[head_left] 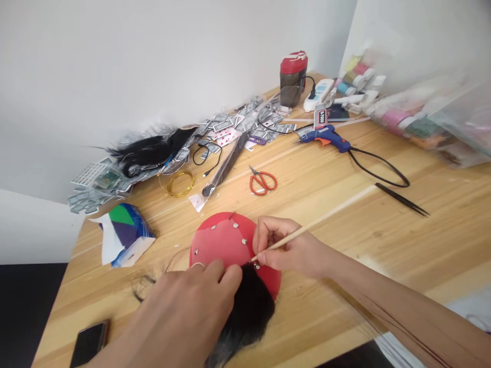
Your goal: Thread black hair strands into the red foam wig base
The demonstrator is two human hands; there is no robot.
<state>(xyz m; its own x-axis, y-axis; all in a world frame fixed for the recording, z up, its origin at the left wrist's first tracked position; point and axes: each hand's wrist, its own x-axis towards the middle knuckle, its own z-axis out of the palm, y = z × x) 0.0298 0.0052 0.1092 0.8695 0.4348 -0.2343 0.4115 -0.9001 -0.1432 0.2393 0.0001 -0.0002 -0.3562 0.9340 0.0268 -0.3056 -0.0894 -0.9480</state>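
At lower centre of the frame, the left hand (184, 306), curled, rests on a light, stiff red plastic dome (218, 240), best held by its rim, and soft black hair (245, 317) on the counter (345, 255), its grip unclear, while the right hand (291, 245) pinches a slim wooden stick (322, 220).

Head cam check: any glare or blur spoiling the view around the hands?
In the head view, light is soft and even; the right hand and its wooden stick look sharp, the left hand slightly soft; the clear plastic box at upper right is hazy, and the tabletop shows pale glare near its right edge.
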